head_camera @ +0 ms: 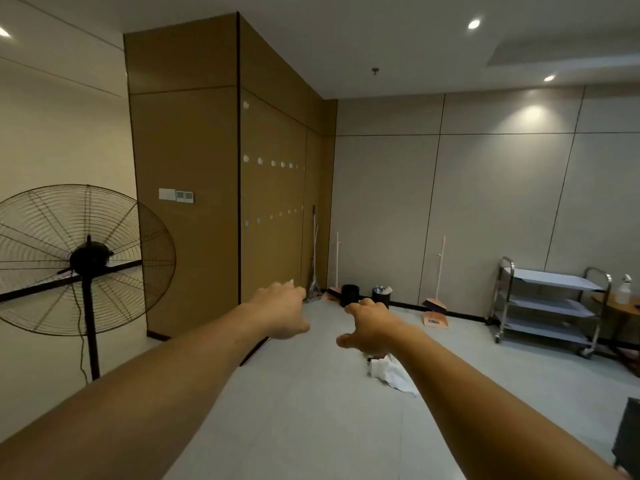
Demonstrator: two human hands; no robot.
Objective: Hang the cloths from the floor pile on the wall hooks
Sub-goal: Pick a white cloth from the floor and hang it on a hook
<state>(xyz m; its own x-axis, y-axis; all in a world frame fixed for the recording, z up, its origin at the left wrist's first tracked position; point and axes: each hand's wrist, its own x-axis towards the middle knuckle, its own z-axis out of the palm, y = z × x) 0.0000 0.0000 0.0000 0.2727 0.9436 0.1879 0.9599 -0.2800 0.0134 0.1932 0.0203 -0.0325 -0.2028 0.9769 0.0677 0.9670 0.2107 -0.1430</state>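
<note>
A small pile of white cloths [391, 372] lies on the grey floor, partly hidden behind my right forearm. Rows of round white wall hooks [273, 163] run along the brown panelled wall, an upper row and a lower row [258, 221]. Both my arms stretch forward. My left hand [282, 313] hovers in front of the brown wall's base, fingers loosely curled, holding nothing. My right hand [369, 329] hangs above and just beyond the cloth pile, fingers relaxed and empty.
A large standing fan [88, 261] stands at the left. Brooms, a dustpan [435, 318] and two black bins [350, 295] line the far wall. A metal trolley [550, 306] stands at the right. A dark object [628, 441] sits at the right edge.
</note>
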